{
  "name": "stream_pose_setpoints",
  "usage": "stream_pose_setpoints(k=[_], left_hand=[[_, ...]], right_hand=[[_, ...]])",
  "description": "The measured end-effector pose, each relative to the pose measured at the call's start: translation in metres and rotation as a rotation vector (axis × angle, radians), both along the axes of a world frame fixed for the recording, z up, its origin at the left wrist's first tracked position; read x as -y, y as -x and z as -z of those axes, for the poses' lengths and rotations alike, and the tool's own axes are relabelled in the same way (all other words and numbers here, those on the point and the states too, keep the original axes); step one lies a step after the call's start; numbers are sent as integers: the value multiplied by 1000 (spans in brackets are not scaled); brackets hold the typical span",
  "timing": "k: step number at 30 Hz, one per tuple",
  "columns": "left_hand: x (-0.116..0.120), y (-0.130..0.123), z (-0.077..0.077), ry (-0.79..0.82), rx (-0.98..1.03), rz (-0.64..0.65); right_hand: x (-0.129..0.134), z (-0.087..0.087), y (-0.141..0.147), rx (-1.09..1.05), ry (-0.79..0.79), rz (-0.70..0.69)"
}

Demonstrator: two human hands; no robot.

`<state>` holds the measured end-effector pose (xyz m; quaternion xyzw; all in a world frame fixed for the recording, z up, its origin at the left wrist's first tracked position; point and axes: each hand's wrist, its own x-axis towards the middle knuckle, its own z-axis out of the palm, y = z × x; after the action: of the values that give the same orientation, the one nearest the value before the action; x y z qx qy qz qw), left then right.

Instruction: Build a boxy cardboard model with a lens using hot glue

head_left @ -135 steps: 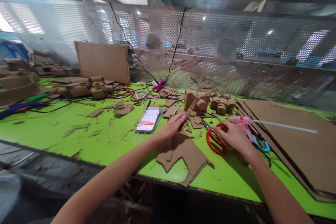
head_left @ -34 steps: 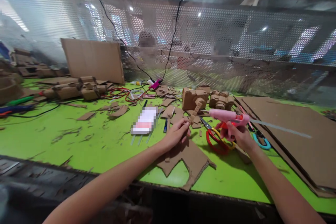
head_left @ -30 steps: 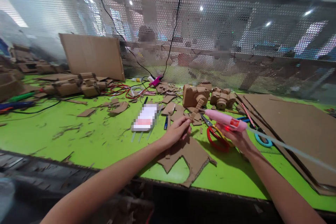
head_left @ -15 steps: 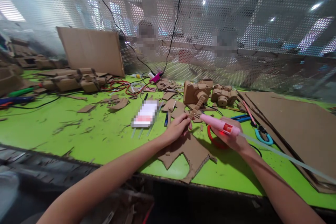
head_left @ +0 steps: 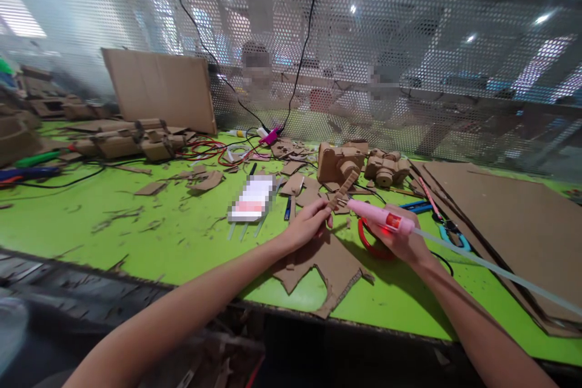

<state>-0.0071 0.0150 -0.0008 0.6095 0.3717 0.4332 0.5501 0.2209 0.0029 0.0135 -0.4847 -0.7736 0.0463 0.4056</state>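
Between the fingers of my left hand (head_left: pixel 311 223) is a narrow ridged cardboard strip (head_left: pixel 344 188), tilted up to the right. My right hand (head_left: pixel 402 239) is wrapped round a pink hot glue gun (head_left: pixel 375 214), its nozzle at the strip's lower part; whether it touches I cannot tell. A long translucent glue stick (head_left: pixel 482 264) runs out of the gun's back. Under my hands lies a jagged cardboard sheet (head_left: pixel 339 267). Red-handled scissors (head_left: pixel 370 241) lie partly hidden beside my right hand. Behind the strip stand two cardboard camera models, one larger (head_left: pixel 339 162) and one smaller (head_left: pixel 386 167).
A phone (head_left: pixel 252 199) lies on glue sticks left of my hands. Cardboard sheets (head_left: pixel 509 224), blue-handled pliers (head_left: pixel 454 235) and a blue cutter (head_left: pixel 416 206) are at the right. Cardboard models (head_left: pixel 118 142) and scraps cover the left side. A perforated metal screen (head_left: pixel 364 42) closes the back.
The strip and the glue gun's nozzle have shifted very slightly against each other. Both hands keep their grips, and the view has tilted a little.
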Motion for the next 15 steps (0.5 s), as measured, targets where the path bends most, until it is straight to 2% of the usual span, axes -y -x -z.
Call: stream_pose_setpoints(k=[15], left_hand=[[-6, 0, 6, -22, 16, 27]], right_hand=[[0, 2, 0, -15, 2, 39]])
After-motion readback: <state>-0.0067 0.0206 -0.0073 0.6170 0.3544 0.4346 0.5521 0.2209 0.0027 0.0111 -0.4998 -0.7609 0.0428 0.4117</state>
